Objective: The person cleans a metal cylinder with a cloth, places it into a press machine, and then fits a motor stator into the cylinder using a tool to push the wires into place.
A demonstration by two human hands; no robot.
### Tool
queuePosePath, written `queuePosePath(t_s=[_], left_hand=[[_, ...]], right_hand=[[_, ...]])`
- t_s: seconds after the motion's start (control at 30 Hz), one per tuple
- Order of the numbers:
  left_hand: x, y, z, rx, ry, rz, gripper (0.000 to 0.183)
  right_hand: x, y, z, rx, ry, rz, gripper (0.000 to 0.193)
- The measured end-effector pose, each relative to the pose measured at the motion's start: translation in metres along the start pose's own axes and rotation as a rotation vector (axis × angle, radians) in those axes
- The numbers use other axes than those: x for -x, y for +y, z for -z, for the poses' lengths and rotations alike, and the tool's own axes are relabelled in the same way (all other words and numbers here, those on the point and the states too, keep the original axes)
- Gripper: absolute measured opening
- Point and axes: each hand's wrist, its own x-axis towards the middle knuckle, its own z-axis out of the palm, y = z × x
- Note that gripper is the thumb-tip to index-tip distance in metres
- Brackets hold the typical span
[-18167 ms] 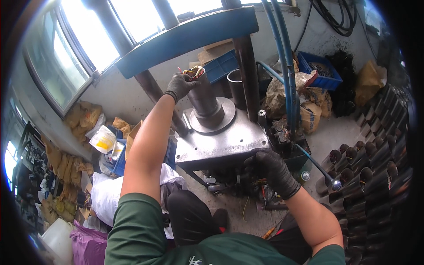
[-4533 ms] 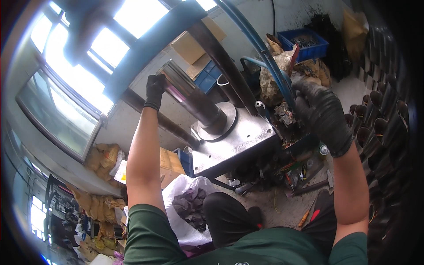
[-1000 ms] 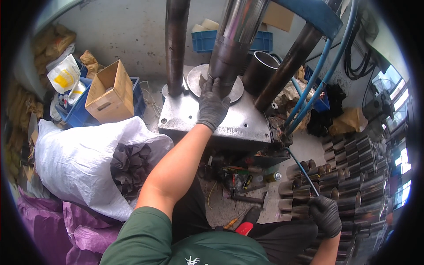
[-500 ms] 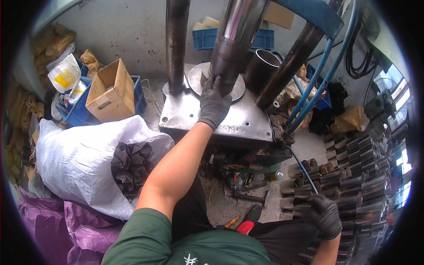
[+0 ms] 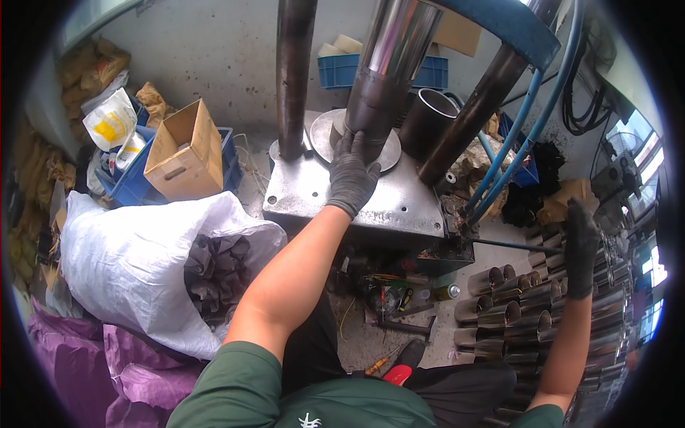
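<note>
My left hand (image 5: 353,175), in a dark grey glove, rests its stretched fingers against a dark metal cylinder (image 5: 374,100). That cylinder sits below the shiny ram (image 5: 403,36) of a press, above a round steel plate (image 5: 325,143) on the press bed (image 5: 307,196). What lies behind my fingers is hidden. Off to the right, my right hand (image 5: 581,250), also gloved, is closed around the end of a thin dark lever (image 5: 517,246). The lever runs almost level from the press's lower right side.
A dark open tube (image 5: 428,121) stands at the bed's back right. Two columns and blue hoses (image 5: 510,157) flank the ram. Rows of metal tubes (image 5: 499,310) lie at right. A white sack (image 5: 135,250), wooden box (image 5: 187,153) and purple sacks (image 5: 146,378) fill the left.
My right hand has swung the lever upward and away from me, from slanting down to nearly level. My left hand stays at the cylinder; the whole view has shifted slightly.
</note>
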Motion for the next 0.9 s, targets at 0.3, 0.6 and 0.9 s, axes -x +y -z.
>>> queuePosePath(t_s=[0.3,0.6,0.9], left_hand=[[-0.002,-0.002,0.0,0.007,0.01,-0.003,0.088],[-0.001,-0.008,0.0,0.009,0.026,-0.002,0.087],[-0.002,-0.011,-0.002,0.004,0.033,-0.019,0.087]], right_hand=[[0.152,-0.15,0.041,-0.395,-0.89,-0.268,0.02],[0.14,-0.152,0.041,-0.381,-0.711,-0.316,0.017],[0.146,-0.144,0.037,-0.371,-0.646,-0.33,0.011]])
